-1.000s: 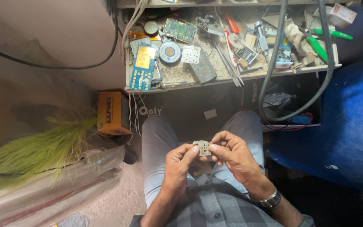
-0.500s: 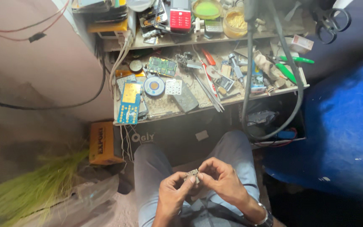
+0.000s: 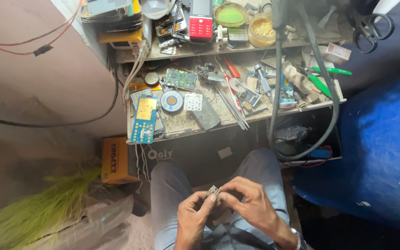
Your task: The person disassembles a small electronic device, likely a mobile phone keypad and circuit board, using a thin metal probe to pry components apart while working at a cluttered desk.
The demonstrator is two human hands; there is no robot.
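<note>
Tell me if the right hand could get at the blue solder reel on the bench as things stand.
Probably yes: the solder reel lies uncovered near the bench's front edge, but the right hand and left hand both pinch a small grey part, so it must let go first.

Workbench top (image 3: pixel 186 127): it's sitting dusty and crowded, carrying a mass of small parts.
Left edge: a blue and yellow circuit board (image 3: pixel 145 119) is lying flat, long side pointing toward the front.
Beside it: a round blue solder reel (image 3: pixel 171 101) is resting next to a white keypad sheet (image 3: pixel 193 102).
Behind those: a green circuit board (image 3: pixel 180 78) is lying slightly tilted.
Centre: metal tweezers (image 3: pixel 231 107) are stretching toward the front edge.
Right side: green-handled tools (image 3: pixel 322 78) are lying near the corner.
Upper shelf (image 3: pixel 255 45): it's holding a red phone (image 3: pixel 201 21), a green-lidded tub (image 3: pixel 230 14) and a jar (image 3: pixel 261 30) of what may be yellowish paste.
</note>
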